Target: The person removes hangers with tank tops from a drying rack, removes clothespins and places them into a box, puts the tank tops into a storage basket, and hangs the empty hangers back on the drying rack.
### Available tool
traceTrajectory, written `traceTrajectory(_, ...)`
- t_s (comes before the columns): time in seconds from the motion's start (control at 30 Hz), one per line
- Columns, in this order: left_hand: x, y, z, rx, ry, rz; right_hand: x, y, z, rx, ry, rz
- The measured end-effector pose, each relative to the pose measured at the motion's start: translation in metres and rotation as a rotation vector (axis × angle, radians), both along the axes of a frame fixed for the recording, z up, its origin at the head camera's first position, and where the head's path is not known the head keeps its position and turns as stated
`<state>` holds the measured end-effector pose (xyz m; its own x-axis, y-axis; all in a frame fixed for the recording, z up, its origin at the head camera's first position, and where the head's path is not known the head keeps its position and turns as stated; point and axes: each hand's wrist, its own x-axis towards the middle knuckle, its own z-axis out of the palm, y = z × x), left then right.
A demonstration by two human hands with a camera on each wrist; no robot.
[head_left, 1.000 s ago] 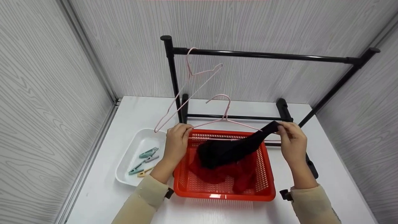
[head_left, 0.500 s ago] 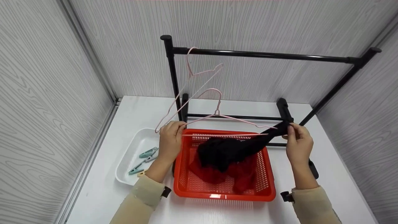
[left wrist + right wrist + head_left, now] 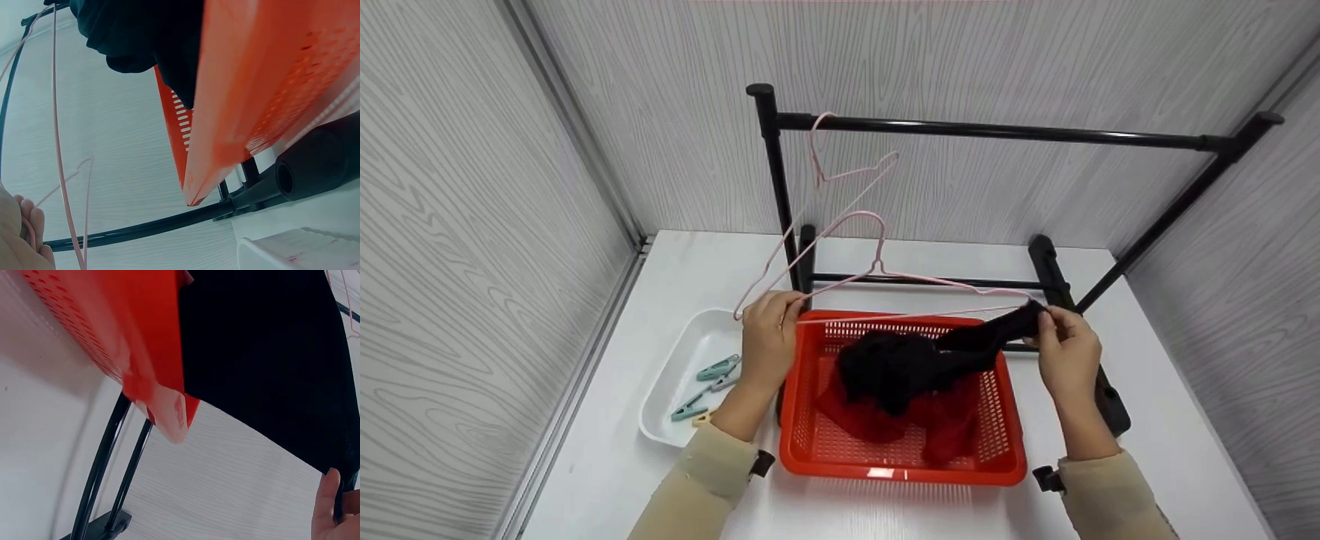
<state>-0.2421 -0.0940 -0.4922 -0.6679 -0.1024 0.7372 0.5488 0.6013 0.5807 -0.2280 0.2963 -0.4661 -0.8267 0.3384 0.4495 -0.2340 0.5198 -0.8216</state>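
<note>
My left hand (image 3: 769,334) grips the left end of a pink wire hanger (image 3: 877,264), which is raised above the back of a red basket. In the left wrist view, curled fingers (image 3: 35,216) wrap the pink wire. My right hand (image 3: 1069,352) pinches the edge of a black cloth garment (image 3: 896,367) at the hanger's right end. The garment stretches from there down into the red basket (image 3: 900,474), where the rest lies bunched on a red cloth (image 3: 870,424). The right wrist view shows thumb and fingers holding the black cloth (image 3: 270,365); its exact kind cannot be told.
A black rack (image 3: 1005,130) stands behind the basket. Another pink hanger (image 3: 851,201) hangs from its bar on the left. A white tray (image 3: 656,405) with several clothespins (image 3: 718,367) sits left of the basket. Pale walls enclose the back and sides.
My left hand and the hanger have moved a little left and up. My right hand pulled the black garment out to the right, then came back slightly left, bringing its edge to the hanger's end.
</note>
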Motion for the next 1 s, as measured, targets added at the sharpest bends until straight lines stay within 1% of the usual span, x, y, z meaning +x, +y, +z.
traceTrajectory(0.13,0.0,0.003,0.001,0.009,-0.003,0.009,0.002,-0.008,-0.005,0.047,-0.051,0.046)
traceTrajectory(0.27,-0.001,0.005,0.001,0.011,-0.011,0.018,0.004,-0.018,-0.009,0.071,-0.105,0.123)
traceTrajectory(0.4,-0.001,0.007,0.001,0.007,-0.013,0.021,0.006,-0.029,-0.014,0.135,-0.165,0.193)
traceTrajectory(0.53,0.0,0.007,0.001,-0.001,-0.009,0.019,0.008,-0.037,-0.023,0.226,-0.24,0.261)
traceTrajectory(0.73,0.001,0.01,0.002,-0.004,-0.022,0.017,0.01,-0.045,-0.034,0.3,-0.358,0.363)
traceTrajectory(0.9,0.0,0.011,0.001,0.001,-0.037,0.012,0.012,-0.047,-0.041,0.464,-0.37,0.405)
traceTrajectory(1.0,0.0,0.012,0.0,0.003,-0.032,0.008,0.011,-0.045,-0.041,0.529,-0.355,0.413)
